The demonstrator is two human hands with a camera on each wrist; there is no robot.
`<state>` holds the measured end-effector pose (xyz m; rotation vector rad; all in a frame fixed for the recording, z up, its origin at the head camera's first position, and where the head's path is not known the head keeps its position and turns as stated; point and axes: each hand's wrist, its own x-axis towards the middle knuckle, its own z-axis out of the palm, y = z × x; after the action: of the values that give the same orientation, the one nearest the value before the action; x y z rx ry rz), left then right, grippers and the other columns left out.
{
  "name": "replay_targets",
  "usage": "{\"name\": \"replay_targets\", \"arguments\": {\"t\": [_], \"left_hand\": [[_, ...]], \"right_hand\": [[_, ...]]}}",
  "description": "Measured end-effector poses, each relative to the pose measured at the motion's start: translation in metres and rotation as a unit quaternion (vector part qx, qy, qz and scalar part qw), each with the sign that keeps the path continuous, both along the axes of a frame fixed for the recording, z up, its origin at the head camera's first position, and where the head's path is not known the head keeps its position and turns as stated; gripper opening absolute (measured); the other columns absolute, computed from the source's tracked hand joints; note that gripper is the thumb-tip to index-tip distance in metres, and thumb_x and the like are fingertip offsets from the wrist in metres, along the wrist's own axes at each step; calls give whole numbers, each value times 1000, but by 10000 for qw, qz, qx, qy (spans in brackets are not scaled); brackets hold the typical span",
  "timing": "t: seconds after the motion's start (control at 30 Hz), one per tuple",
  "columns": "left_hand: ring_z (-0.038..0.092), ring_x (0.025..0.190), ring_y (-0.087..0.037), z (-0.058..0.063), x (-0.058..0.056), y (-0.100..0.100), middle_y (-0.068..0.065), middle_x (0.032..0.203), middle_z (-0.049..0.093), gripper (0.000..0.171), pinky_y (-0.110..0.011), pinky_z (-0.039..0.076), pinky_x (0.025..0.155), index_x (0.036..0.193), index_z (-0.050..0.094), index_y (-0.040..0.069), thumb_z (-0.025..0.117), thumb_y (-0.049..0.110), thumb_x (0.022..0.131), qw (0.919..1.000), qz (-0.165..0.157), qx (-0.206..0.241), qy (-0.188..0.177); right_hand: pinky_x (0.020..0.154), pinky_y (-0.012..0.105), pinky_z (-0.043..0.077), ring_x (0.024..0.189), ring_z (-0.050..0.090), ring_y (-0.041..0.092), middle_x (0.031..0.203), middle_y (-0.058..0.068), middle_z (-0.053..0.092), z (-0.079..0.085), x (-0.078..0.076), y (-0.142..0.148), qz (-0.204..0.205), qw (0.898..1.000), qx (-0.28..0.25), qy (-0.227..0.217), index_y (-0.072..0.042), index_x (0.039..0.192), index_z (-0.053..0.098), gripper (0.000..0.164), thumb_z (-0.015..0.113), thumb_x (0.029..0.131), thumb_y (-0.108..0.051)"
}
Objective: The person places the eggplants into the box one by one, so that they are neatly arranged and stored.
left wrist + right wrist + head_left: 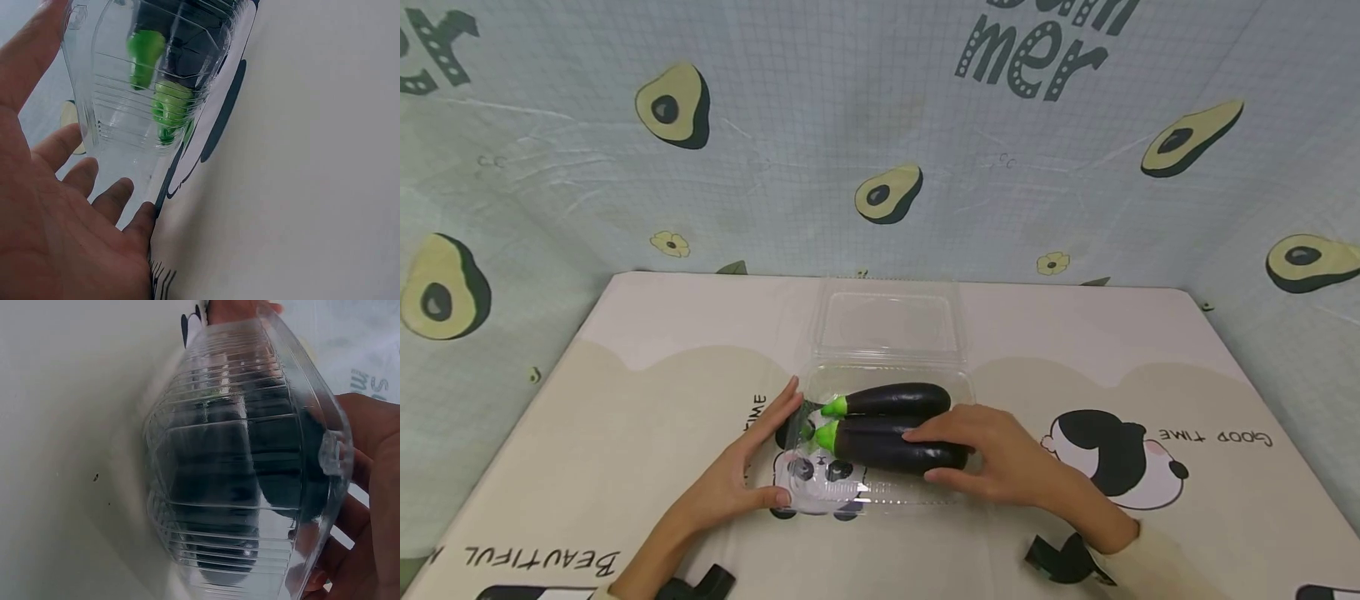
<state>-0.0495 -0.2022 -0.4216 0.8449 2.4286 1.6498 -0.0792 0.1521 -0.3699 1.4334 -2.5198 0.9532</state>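
Observation:
A clear plastic clamshell container [917, 492] lies on the table with its lid folded back. Two dark purple eggplants with green caps are in its tray: a rear eggplant [898, 400] and a front eggplant [887, 450], side by side. My right hand [1000, 458] grips the front eggplant near its blunt end, thumb on the near side and fingers across the top. At the tray's left end, my left hand [737, 467] rests with thumb and fingers spread along the rim. The left wrist view shows the green caps [147, 53] through the clear wall.
The open lid [887, 321] lies flat toward the table's back edge. A printed cloth [647, 433] with cartoon dogs and lettering covers the table. Behind and at both sides hangs a curtain [790, 125] with avocado prints.

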Motion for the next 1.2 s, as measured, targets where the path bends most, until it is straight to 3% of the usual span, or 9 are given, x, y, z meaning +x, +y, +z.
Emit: {"name": "replay_targets", "arguments": {"t": [0.5,0.97,1.2], "left_hand": [[8,146,-21,0,0,0,-2,160,9,100,-20,12,109,151,28,11,82,18,67,10000,5,23,13],[8,146,-22,1,0,1,-2,160,9,99,-20,11,109,152,28,14,82,19,68,10000,-6,2,-14],[8,146,-21,1,-1,0,-2,160,9,100,-19,12,109,152,28,12,82,19,68,10000,-34,41,-11]], "right_hand": [[83,35,51,105,59,12,116,-6,63,-5,0,-7,74,9987,305,413,-22,121,67,36,68,88,-37],[66,25,46,79,51,8,108,-6,55,-8,2,-11,-126,9979,509,368,-25,123,66,39,66,88,-43],[64,24,45,76,49,7,107,-7,53,-9,4,-12,-219,9965,683,423,-27,123,65,37,65,89,-42]]}}
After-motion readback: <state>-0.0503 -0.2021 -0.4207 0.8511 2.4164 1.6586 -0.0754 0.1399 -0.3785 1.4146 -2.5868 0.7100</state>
